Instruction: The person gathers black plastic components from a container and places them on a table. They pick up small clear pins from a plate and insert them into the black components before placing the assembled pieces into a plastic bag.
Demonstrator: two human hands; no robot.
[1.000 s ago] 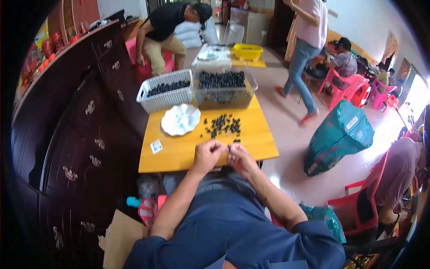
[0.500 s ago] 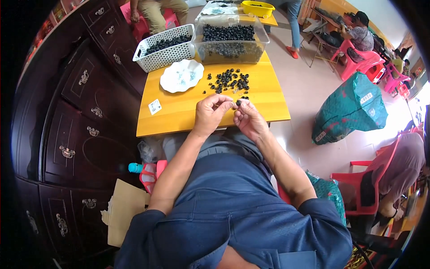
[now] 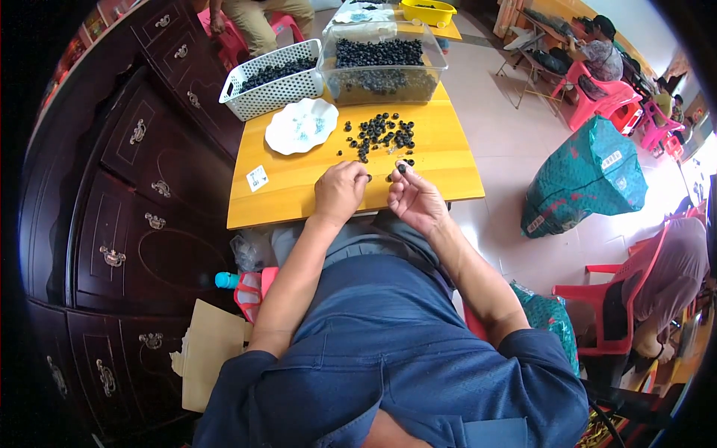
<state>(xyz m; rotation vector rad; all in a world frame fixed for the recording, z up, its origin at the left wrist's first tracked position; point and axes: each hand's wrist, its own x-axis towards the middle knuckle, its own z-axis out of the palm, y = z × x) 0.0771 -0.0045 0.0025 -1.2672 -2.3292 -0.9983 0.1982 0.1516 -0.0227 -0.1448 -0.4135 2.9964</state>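
Observation:
Small round black parts with holes (image 3: 383, 133) lie in a loose heap on the yellow table (image 3: 291, 183). Between thumb and fingertips of my right hand (image 3: 420, 201) one small black ring-shaped part (image 3: 402, 169) is pinched, just above the near side of the table. My left hand (image 3: 338, 193) is a short way to its left, fingers curled together and turned down. A dark bit shows at its fingertips, too small to name. Another dark piece lies between the hands.
Behind the heap stand a white perforated basket (image 3: 237, 103) and a clear plastic bin (image 3: 385, 91), both holding black parts. A white scalloped plate (image 3: 299, 127) and a small white card (image 3: 257, 178) lie left. Dark drawers (image 3: 142, 201) flank the table; a green sack (image 3: 582, 179) stands right.
My hands, which met at the fingertips around a black part, have moved apart. The left has shifted left and turned downward; the right keeps its part. A person's leg behind the table has left the view.

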